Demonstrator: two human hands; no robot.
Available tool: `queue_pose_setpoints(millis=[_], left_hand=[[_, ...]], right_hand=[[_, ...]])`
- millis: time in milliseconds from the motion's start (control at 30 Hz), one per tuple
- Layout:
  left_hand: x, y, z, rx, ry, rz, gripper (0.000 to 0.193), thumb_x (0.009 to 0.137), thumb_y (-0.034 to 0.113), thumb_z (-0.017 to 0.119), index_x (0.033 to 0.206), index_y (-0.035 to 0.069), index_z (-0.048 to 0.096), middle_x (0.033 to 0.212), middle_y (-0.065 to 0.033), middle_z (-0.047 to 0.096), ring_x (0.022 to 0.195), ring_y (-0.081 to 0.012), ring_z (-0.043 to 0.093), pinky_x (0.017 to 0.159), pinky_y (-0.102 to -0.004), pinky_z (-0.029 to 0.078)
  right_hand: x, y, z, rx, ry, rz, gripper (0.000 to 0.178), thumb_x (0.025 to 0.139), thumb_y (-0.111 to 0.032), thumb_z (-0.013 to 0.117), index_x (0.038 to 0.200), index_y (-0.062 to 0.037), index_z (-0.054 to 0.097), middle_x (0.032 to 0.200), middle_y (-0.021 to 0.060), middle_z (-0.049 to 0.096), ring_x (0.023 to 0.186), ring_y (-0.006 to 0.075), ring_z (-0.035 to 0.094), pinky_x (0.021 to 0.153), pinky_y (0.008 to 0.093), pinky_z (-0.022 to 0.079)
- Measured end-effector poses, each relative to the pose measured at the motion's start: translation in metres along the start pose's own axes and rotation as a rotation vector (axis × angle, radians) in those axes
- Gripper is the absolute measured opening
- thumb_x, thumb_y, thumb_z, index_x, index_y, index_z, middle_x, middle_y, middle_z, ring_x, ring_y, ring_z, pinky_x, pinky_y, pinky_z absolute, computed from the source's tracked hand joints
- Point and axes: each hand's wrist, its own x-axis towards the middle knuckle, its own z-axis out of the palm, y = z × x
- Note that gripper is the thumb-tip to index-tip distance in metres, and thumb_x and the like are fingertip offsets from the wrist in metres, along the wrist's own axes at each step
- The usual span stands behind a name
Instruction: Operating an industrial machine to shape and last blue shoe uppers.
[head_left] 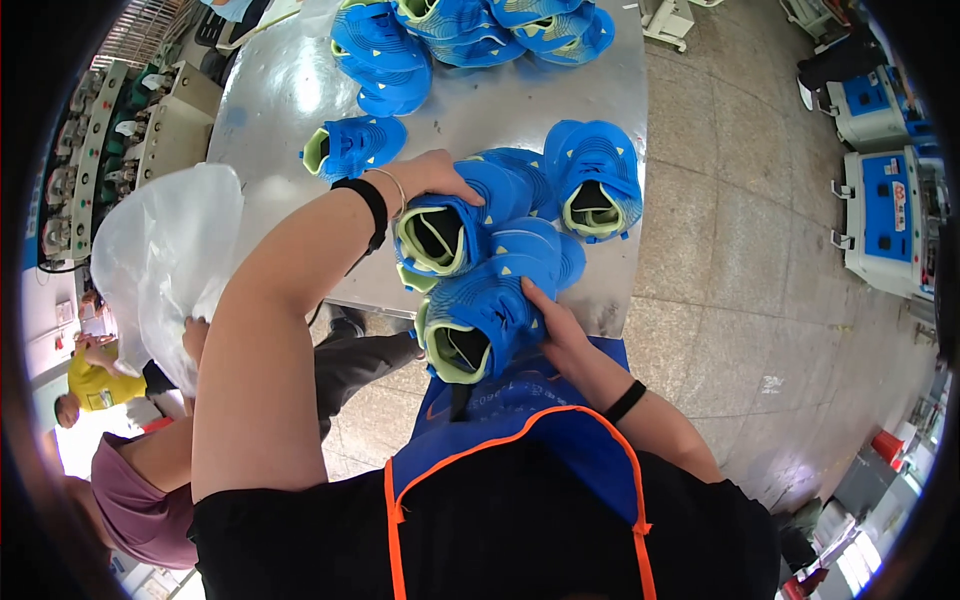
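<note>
Blue shoe uppers with pale green linings lie nested in stacks in front of me. My right hand grips the nearest stack of shoe uppers at its right side, thumb on top and fingers hidden beneath. This stack is at the table's front edge, its openings toward me. My left hand is closed on the far side of a second stack of shoe uppers, just behind the first; most of its fingers are hidden. The two stacks touch or overlap.
On the metal table, another shoe upper stack stands right and a small one left. A larger pile fills the back. A clear plastic bag hangs at left, near a person in purple. Machines stand at right.
</note>
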Motion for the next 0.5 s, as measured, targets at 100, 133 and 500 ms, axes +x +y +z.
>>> queue_pose_setpoints(millis=[100, 133, 500], left_hand=[[-0.014, -0.003, -0.008, 0.03, -0.027, -0.019, 0.104, 0.055, 0.061, 0.083, 0.121, -0.015, 0.056, 0.12, -0.026, 0.062, 0.107, -0.0344, 0.064, 0.09, -0.0376, 0.051], [-0.02, -0.006, -0.011, -0.066, -0.013, 0.024, 0.102, 0.055, 0.062, 0.083, 0.116, -0.016, 0.059, 0.114, -0.0251, 0.065, 0.101, -0.0332, 0.066, 0.087, -0.037, 0.052], [-0.085, -0.1, 0.019, -1.219, -0.208, -0.023, 0.039, 0.088, 0.035, 0.072, 0.109, 0.002, 0.068, 0.094, -0.0026, 0.071, 0.079, -0.012, 0.066, 0.071, -0.0268, 0.055]], right_hand=[[0.003, -0.004, -0.011, 0.13, -0.042, 0.005, 0.056, 0.087, -0.03, 0.072, 0.13, 0.0006, 0.051, 0.116, 0.012, 0.065, 0.102, 0.0235, 0.065, 0.09, 0.0377, 0.054], [0.002, -0.007, -0.021, 0.197, -0.093, -0.002, 0.057, 0.087, -0.028, 0.073, 0.129, 0.0028, 0.051, 0.113, 0.0144, 0.066, 0.098, 0.0253, 0.067, 0.086, 0.0406, 0.056], [-0.042, -0.035, -0.042, 0.169, -0.217, 0.107, 0.057, 0.09, -0.031, 0.065, 0.133, 0.0018, 0.046, 0.118, 0.02, 0.063, 0.106, 0.0312, 0.064, 0.095, 0.0443, 0.053]])
